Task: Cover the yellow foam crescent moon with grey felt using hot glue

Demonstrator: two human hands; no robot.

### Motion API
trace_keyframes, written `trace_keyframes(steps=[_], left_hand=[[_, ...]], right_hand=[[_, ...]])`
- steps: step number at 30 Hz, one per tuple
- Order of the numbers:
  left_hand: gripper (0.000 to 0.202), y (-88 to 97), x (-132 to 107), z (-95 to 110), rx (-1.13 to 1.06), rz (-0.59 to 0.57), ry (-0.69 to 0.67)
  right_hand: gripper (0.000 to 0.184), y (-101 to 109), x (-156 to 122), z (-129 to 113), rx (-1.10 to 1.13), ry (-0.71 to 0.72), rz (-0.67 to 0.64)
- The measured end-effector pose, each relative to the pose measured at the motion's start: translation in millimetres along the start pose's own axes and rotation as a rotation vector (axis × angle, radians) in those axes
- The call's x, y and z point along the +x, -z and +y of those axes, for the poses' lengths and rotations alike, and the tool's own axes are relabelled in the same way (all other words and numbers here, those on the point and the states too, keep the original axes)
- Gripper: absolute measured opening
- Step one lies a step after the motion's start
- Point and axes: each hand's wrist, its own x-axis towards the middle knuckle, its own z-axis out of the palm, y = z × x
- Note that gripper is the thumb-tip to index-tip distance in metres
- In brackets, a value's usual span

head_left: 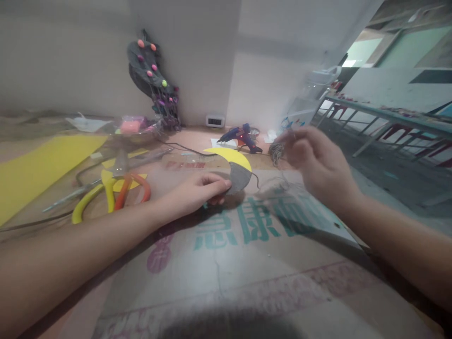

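My left hand is closed on a crescent moon cutout, thumb on top and fingers beneath. Its upper part is bare yellow; the lower part is covered in grey yarn. A dark cord end sticks out on the crescent's right side. Raised to the right, my right hand is blurred, its fingers curled together in a pinch. Whatever lies between those fingertips is too smeared to make out. Close by them is a loose bundle of grey yarn, with thin strands trailing onto the cardboard below.
Printed cardboard covers the work surface. Scissors with yellow and orange handles lie left, near a yellow sheet. A blue glue gun and small digital display stand behind. A decorated grey crescent leans against the wall.
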Motion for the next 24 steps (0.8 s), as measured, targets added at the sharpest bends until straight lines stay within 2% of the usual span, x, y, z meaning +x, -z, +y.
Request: trace_keyframes(steps=[1, 4, 7, 10, 14, 17, 24], left_hand=[[0.042, 0.2, 0.0, 0.0, 0.007, -0.003, -0.002], [0.043, 0.0, 0.5, 1.0, 0.030, -0.007, 0.000], [0.043, -0.2, 1.1, 2.4, 0.034, 0.002, 0.022], [0.042, 0.4, 0.9, 3.0, 0.029, 0.004, 0.043], [0.035, 0.1, -0.2, 3.0, -0.065, 0.002, 0.076], [0.030, -1.7, -0.4, 3.3, -0.174, 0.008, 0.112], [0.030, -5.9, -1.3, 6.1, -0.246, 0.012, 0.140]], right_hand=[[0.034, -1.0, -8.6, -0.4, -0.101, 0.057, -0.027], [0.036, -12.8, -32.4, 1.3, -0.265, 0.232, -0.286], [0.038, -26.0, -42.0, 6.7, -0.349, 0.292, -0.407], [0.037, -29.2, -38.8, 12.5, -0.453, 0.288, -0.410], [0.040, -23.1, -32.3, 14.3, -0.538, 0.301, -0.388], [0.044, -21.3, -31.7, 12.8, -0.525, 0.322, -0.356], [0.044, -23.4, -32.9, 12.1, -0.491, 0.329, -0.348]])
